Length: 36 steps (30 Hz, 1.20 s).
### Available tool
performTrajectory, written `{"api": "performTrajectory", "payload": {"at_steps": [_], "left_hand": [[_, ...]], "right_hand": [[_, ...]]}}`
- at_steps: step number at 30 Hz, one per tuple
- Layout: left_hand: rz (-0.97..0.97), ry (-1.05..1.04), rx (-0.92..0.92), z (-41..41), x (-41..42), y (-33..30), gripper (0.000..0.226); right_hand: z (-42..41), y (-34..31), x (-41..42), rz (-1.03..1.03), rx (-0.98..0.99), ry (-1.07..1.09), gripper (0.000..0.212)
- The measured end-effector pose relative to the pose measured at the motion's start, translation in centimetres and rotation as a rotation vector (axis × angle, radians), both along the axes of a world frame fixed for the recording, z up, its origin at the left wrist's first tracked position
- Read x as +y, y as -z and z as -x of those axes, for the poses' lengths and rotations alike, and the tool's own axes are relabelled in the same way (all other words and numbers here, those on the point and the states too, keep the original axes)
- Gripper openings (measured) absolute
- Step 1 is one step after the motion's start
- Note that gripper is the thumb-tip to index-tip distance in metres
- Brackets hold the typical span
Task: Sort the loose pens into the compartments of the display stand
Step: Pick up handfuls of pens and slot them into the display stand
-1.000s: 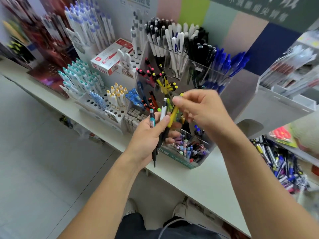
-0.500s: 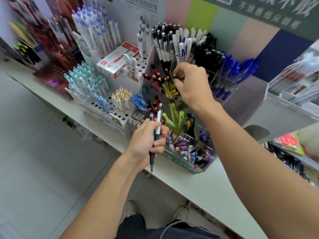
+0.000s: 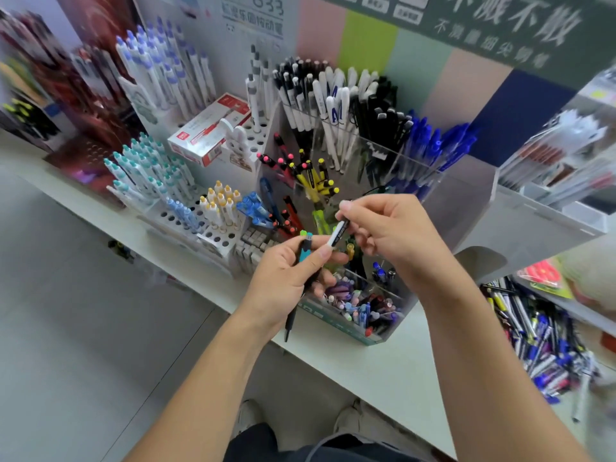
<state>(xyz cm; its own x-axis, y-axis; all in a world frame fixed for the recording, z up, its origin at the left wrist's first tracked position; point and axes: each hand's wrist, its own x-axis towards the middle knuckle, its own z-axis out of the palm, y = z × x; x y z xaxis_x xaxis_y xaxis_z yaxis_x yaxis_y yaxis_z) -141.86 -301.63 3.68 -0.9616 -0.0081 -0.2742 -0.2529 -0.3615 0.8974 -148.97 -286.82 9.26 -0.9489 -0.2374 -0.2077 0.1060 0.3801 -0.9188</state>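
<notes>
I am standing at the counter [image 3: 383, 371] before the clear display stand [image 3: 466, 208], my left hand [image 3: 286, 281] gripping a teal-banded black pen [image 3: 301, 278] while my right hand [image 3: 390, 228] is pinching a white pen [image 3: 338, 233] above the front compartments; its lettering is too blurred to read.

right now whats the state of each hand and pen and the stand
left hand: grips the teal pen
teal pen: upright in the left hand, tip down
right hand: fingers pinch the white pen
white pen: tilted, held between both hands
display stand: on the shelf, compartments holding pens
</notes>
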Motion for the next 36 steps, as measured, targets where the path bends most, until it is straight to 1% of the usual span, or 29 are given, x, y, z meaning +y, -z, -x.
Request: {"api": "performTrajectory", "payload": {"at_steps": [2, 3, 4, 7, 8, 9, 11, 13, 15, 17, 19, 21, 25, 28, 29, 31, 34, 36], "left_hand": [[0.075, -0.005, 0.023, 0.3, 0.3, -0.2, 0.013], [0.101, -0.027, 0.029, 0.5, 0.4, -0.4, 0.014], [0.12, -0.061, 0.037, 0.9, 0.3, -0.6, 0.016], [0.157, -0.171, 0.045, 2.4, -0.2, -1.6, 0.019], [0.14, -0.194, 0.029, 3.0, -0.6, -1.9, 0.022], [0.073, -0.201, 0.006, 3.4, -0.9, -2.3, 0.027], [-0.161, -0.178, -0.021, 4.2, -1.5, -3.1, 0.035], [-0.319, -0.158, -0.024, 4.8, -1.9, -3.4, 0.032], [-0.383, -0.174, -0.027, 5.0, -2.2, -3.4, 0.026], [-0.384, -0.186, -0.017, 5.0, -2.5, -3.1, 0.025], [-0.311, -0.18, -0.006, 4.8, -2.9, -3.0, 0.027], [-0.206, -0.166, -0.006, 4.5, -3.4, -2.7, 0.028], [-0.126, -0.17, 0.025, 4.4, -3.8, -2.4, 0.028], [-0.113, -0.165, -0.004, 4.7, -3.7, -2.3, 0.033], [-0.128, -0.16, -0.011, 4.8, -3.6, -2.2, 0.038], [-0.143, -0.159, -0.002, 4.9, -3.4, -1.9, 0.042], [-0.101, -0.202, 0.028, 4.7, -2.7, -1.6, 0.036], [-0.092, -0.252, 0.07, 4.3, -2.3, -1.3, 0.036]], "right_hand": [[-0.3, -0.2, 0.9, 0.049, -0.002, 0.036, 0.021], [-0.3, -0.6, 1.2, 0.048, 0.058, 0.056, 0.019], [-0.3, -1.4, 1.5, 0.047, 0.163, 0.083, 0.017], [0.2, -4.9, 1.6, 0.061, 0.595, 0.204, 0.013], [0.7, -6.2, 1.4, 0.063, 0.725, 0.234, 0.013], [1.5, -7.1, 0.8, 0.043, 0.839, 0.248, 0.013], [3.9, -8.3, -0.9, -0.09, 1.013, 0.231, 0.018], [6.9, -8.5, -3.0, -0.223, 1.099, 0.178, 0.02], [9.7, -8.4, -5.2, -0.337, 1.119, 0.107, 0.021], [11.6, -8.7, -6.9, -0.46, 1.099, 0.018, 0.024], [12.3, -9.7, -8.0, -0.569, 1.097, -0.067, 0.027], [12.2, -11.0, -8.3, -0.614, 1.087, -0.13, 0.03], [13.4, -12.1, -7.8, -0.751, 0.929, -0.27, 0.023], [13.0, -11.3, -8.6, -0.872, 0.798, -0.388, 0.017], [12.9, -10.9, -8.9, -0.885, 0.79, -0.389, 0.016], [12.8, -10.0, -9.3, -0.87, 0.785, -0.319, 0.016], [12.1, -9.2, -9.3, -0.884, 0.799, -0.23, 0.022], [10.2, -8.9, -7.8, -0.814, 0.841, -0.14, 0.028]]}}
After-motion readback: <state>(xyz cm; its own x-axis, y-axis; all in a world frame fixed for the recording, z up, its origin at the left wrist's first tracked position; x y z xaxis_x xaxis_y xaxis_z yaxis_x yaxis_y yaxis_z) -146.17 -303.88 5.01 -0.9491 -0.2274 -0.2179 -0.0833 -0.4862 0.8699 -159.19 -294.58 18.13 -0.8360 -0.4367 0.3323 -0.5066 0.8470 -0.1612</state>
